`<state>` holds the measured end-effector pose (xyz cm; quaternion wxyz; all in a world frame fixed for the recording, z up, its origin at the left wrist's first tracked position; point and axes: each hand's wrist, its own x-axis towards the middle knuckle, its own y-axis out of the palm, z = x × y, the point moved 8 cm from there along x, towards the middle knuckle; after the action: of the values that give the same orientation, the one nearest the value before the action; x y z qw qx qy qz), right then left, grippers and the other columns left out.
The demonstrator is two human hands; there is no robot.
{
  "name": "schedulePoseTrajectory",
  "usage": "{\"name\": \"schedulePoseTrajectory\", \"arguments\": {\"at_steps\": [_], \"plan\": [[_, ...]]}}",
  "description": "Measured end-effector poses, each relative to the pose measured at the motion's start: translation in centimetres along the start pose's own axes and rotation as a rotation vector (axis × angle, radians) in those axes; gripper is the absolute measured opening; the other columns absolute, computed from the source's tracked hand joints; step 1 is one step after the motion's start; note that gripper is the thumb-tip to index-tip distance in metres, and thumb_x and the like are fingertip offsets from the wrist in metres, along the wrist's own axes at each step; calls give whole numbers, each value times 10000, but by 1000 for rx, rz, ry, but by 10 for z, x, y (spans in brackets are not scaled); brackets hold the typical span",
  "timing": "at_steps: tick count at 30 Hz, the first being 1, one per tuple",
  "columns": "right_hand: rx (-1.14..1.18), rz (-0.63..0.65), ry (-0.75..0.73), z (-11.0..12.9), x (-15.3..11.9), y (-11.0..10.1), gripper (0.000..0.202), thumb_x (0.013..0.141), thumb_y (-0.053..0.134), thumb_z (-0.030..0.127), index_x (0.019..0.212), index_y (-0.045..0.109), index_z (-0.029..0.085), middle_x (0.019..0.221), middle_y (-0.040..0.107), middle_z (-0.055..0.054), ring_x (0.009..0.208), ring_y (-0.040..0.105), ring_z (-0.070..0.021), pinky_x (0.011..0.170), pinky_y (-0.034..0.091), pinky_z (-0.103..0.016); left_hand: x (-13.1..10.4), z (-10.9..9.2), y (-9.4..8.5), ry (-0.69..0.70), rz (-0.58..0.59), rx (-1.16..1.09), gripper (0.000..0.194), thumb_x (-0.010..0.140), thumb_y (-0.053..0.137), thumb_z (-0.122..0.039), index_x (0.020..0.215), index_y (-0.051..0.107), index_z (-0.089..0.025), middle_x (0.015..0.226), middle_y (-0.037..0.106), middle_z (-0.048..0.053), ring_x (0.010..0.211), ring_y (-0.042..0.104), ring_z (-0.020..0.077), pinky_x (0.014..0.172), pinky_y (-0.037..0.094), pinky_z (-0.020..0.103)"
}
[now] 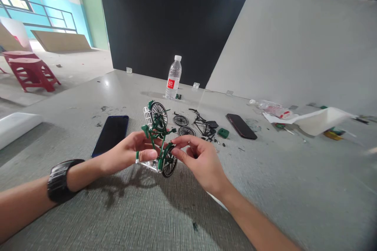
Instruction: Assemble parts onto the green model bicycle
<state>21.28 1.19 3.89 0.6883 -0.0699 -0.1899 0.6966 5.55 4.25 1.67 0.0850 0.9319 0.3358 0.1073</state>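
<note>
A small green model bicycle [163,147] is held tilted just above the table, its handlebar end toward me. My left hand [129,151] is closed around the frame, thumb on the near side and fingers behind. With thumb and forefinger, my right hand [204,160] pinches the green mudguard over the near wheel [170,162]; the fingertips partly hide that spot. A silver rack [147,117] sits beside the far wheel [159,114]. Beyond my hands lie two loose black wheels [180,120], a black model bicycle frame [201,122] and a green piece [223,133].
A dark phone [110,135] lies left of my hands, another phone [241,126] to the right. Behind stands a water bottle [173,76]. At right are a crumpled plastic bottle [273,108] and a curled white sheet [321,120]. A black panel [173,19] borders the table.
</note>
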Motion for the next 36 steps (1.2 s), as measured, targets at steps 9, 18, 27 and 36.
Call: {"name": "schedulePoseTrajectory", "arguments": {"at_steps": [9, 18, 27, 36], "plan": [[11, 11, 28, -4, 1, 1, 178, 814, 754, 381, 959, 748, 278, 764, 666, 13, 540, 338, -96, 494, 272, -275, 0, 1, 1, -6, 6, -39, 514, 868, 744, -304, 1351, 572, -275, 1207, 701, 99, 1051, 679, 233, 899, 509, 370], [-3, 48, 49, -9, 3, 4, 139, 805, 761, 342, 923, 736, 273, 815, 656, 16, 543, 364, -86, 513, 297, -273, -1, 3, 4, 0, 62, 5, 492, 879, 732, -281, 1344, 574, -248, 1228, 688, 117, 1062, 672, 241, 883, 518, 359], [2, 131, 70, -8, 1, 10, 180, 859, 708, 381, 998, 727, 267, 1004, 677, -5, 493, 335, -49, 469, 294, -257, 1, 2, 2, -15, 20, -27, 393, 842, 765, -352, 1197, 657, -222, 1159, 713, 97, 1017, 674, 232, 896, 482, 366], [42, 202, 49, -5, 1, 18, 207, 878, 697, 430, 980, 719, 251, 946, 690, -6, 568, 439, -74, 516, 335, -255, -1, 9, -4, -152, -102, -96, 401, 751, 824, -382, 1055, 689, -158, 1092, 705, 104, 914, 662, 215, 826, 506, 347]]}}
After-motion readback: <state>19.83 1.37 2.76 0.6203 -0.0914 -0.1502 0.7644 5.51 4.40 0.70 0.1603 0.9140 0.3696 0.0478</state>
